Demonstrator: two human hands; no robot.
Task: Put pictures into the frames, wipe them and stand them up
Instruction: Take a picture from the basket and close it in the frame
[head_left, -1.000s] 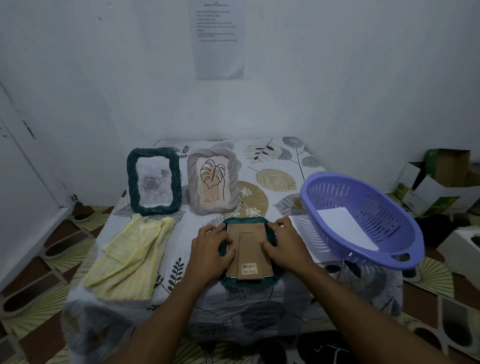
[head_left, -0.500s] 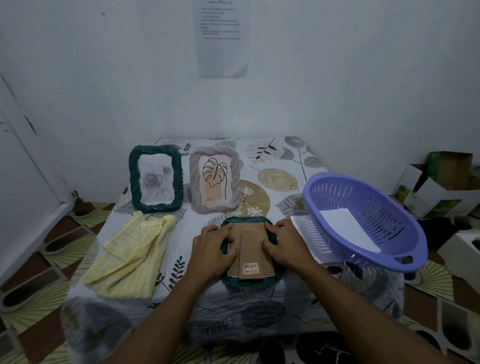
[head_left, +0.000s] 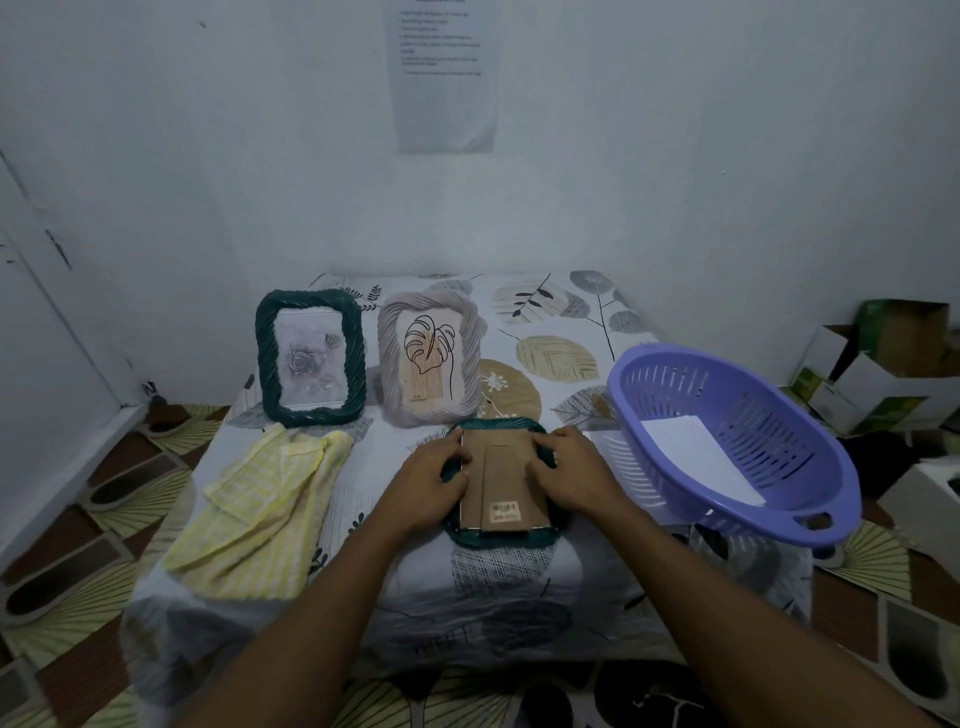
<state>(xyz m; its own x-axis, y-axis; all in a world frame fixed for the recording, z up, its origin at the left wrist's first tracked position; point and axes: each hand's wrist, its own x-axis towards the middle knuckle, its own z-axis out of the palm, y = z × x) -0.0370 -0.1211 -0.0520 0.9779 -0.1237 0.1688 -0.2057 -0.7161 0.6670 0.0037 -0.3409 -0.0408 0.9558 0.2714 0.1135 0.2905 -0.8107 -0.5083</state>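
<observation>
At table (head_left: 519, 587) near edge, ctr: face-down frame (head_left: 503, 478), 1 of 3, cardboard back up, long axis 12–6 o'clock, barcode end at 6. L hand (head_left: 428, 480) and R hand (head_left: 569, 475), fingers bent, clamp its 9 and 3 edges. Upright: green frame (head_left: 310, 357) at 11, grey frame (head_left: 430, 358) at 12. 1 cloth (head_left: 265, 504) at 9; 1 basket (head_left: 675, 384) at 3.
</observation>
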